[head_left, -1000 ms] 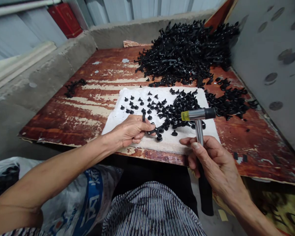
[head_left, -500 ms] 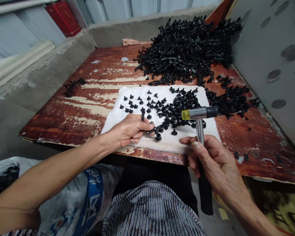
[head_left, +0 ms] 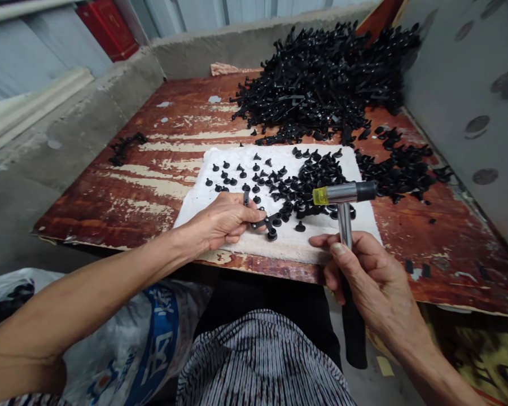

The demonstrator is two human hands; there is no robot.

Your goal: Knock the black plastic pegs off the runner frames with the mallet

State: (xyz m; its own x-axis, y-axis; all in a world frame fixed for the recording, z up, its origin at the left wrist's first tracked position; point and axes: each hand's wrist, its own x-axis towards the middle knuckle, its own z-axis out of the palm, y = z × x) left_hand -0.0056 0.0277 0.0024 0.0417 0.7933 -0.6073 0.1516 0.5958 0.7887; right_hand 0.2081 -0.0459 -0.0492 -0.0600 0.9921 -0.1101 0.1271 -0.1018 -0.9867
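Observation:
My left hand is closed on a branched black plastic part, pinched between thumb and fingers just above the white cloth-like pad. Round ends of that part show beyond my fingertips; the rest is hidden in the grip. My right hand is wrapped round a hammer, its metal head raised over the pad's right side. The hammer has a yellow face on the left, a black one on the right, and a black handle. Small black stud-like pieces lie scattered and heaped on the pad.
A big pile of black plastic parts covers the back right of the worn red-brown table. More pieces spread right of the pad. A small black cluster lies at left. A white sack stands below the front edge.
Both hands keep nearly the same place and grip. The view has shifted very slightly; the hammer and the black part look almost unmoved.

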